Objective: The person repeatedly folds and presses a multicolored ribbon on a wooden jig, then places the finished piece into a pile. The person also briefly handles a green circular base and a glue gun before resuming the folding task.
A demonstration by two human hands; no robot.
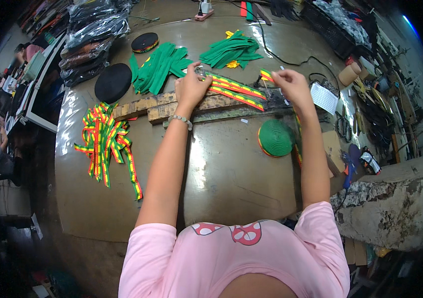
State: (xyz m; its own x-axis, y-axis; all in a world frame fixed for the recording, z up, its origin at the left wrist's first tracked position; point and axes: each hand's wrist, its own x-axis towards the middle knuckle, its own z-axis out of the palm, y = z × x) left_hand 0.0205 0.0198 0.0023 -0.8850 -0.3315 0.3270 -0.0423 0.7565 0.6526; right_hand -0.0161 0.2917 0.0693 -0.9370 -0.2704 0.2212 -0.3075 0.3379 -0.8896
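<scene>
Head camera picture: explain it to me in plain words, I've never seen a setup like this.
There is no machine here, just a person's two bare hands. The single picture comes from a wide fisheye camera worn on the head and looking down, so straight edges bend near the rim.

The left hand is at the left end of some striped ribbons lying across worn wooden bars. The right hand pinches a short striped end.

Around them on the table lie a tangled ribbon pile at left, two green bundles beyond the bars, and a green coil nearer the body.
</scene>
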